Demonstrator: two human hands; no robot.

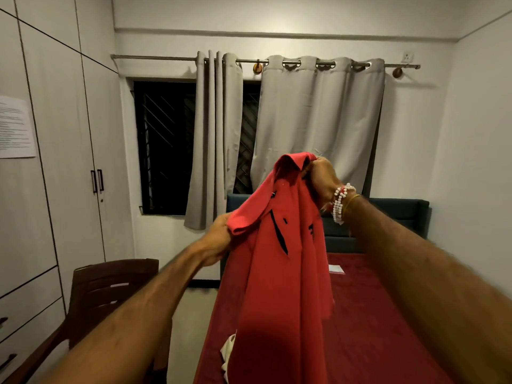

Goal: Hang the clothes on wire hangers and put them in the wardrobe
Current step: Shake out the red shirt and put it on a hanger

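Observation:
A red collared shirt (282, 273) with black markings hangs in the air in front of me, above the bed. My right hand (321, 178) grips its top edge near the collar, raised higher. My left hand (219, 239) grips a sleeve or shoulder edge lower on the left. No wire hanger shows in this view. The white wardrobe (63, 151) stands along the left wall with its doors closed, two dark handles (97, 180) side by side.
A bed with a red sheet (374, 328) and a dark headboard (399, 214) lies below the shirt. A pale cloth (228, 353) peeks out on the bed. A brown chair (110, 289) stands at lower left. Grey curtains (318, 120) hang over a dark window.

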